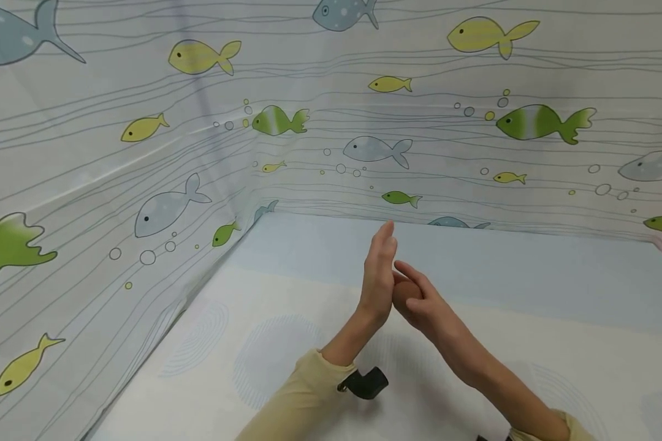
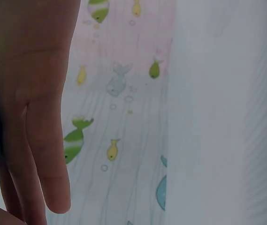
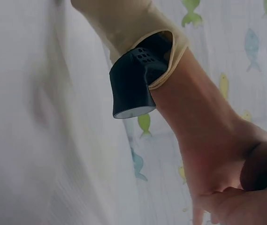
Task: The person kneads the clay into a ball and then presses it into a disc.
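The left hand (image 1: 379, 275) stands upright above the table (image 1: 529, 306), fingers straight and together, pointing up toward the far edge. Its palm faces right and presses against a small brown ball (image 1: 404, 293). The right hand (image 1: 419, 301) comes from the right side and holds the ball from the other side, with the fingers bent around it, so the ball sits between the 2 hands and touches both. Only a small part of the ball shows in the head view, because the left palm and the right fingers cover the rest.

In the left wrist view the straight fingers (image 2: 39, 154) of the left hand fill the left part, and the ball is hardly visible there. In the right wrist view the ball (image 3: 263, 165) is a dark rounded shape at the right edge, just against the base of the left palm.

The hands are over the middle of the table, nearer to the far edge than to the near one. A black wrist camera (image 1: 366, 382) sits at the end of the yellow sleeve (image 1: 298, 398) of the left arm. A curtain (image 1: 143, 153) with printed fish stands along the left and far edges of the table
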Demonstrator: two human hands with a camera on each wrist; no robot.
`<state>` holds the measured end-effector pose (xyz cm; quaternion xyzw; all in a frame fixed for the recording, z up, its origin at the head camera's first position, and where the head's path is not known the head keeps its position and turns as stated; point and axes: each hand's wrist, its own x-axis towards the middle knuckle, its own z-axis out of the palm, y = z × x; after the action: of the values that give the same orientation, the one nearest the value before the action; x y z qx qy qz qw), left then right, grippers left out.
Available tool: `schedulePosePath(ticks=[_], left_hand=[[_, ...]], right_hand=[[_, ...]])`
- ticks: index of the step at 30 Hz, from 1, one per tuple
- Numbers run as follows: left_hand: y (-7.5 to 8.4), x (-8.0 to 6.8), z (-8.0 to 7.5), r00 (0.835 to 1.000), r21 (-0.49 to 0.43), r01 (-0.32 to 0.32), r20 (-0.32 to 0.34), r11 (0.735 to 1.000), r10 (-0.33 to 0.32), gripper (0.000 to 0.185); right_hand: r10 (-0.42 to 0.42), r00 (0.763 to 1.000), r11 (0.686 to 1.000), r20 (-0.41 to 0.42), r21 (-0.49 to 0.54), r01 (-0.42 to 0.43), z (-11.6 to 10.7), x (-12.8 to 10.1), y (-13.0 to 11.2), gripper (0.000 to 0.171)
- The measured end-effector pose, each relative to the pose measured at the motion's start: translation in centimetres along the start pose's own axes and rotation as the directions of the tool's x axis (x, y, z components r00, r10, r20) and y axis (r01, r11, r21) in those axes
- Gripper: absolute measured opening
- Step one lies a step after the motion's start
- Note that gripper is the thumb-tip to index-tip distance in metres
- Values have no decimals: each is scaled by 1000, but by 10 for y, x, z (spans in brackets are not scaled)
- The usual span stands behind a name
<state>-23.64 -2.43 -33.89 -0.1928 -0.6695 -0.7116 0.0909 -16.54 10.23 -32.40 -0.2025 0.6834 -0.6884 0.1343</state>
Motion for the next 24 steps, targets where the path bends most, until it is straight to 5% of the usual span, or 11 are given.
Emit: schedulePosePath(ticks=[9, 16, 24], left_hand=[[1, 8, -7, 995, -85, 95, 38, 992, -92, 53], [2, 8, -8, 992, -80, 111, 62, 991, -106, 42], [-3, 8, -10, 988, 1, 112, 106, 994, -111, 33]], right_hand=[[-16, 999, 968, 30, -251, 23, 4, -7, -9, 61], [-78, 990, 871, -121, -491, 9, 4, -7, -12, 50], [-152, 971, 801, -182, -599, 13, -3, -4, -12, 37]])
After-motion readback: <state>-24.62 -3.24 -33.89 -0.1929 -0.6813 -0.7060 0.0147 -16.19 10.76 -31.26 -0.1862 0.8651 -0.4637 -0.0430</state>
